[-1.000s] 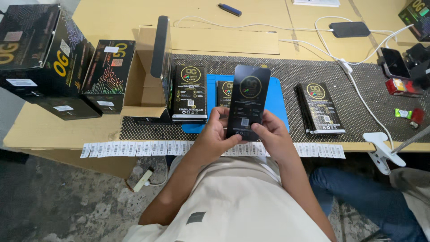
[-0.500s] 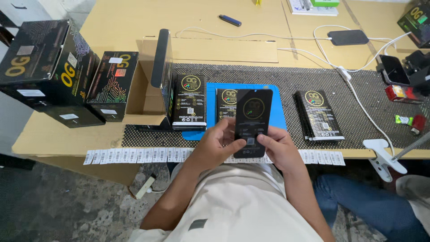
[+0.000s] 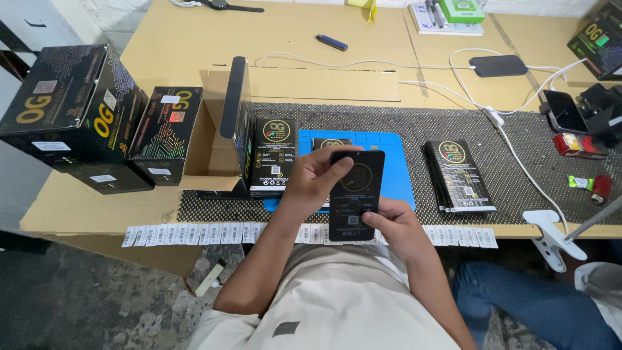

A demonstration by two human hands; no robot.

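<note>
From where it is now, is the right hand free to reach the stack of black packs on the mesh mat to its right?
Probably not yet: the right hand grips the black pack with the left hand. The path to the stack looks open.

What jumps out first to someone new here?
The flat black packet, held upright in both hands at the table's near edge: left hand on its upper left, right hand at its lower right. Behind it lies a blue mat on dark mesh, and big black-and-gold boxes stand far left.

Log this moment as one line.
hands: left hand, right hand | holding: flat black rectangular packet | over: blue mat | view: head
</note>
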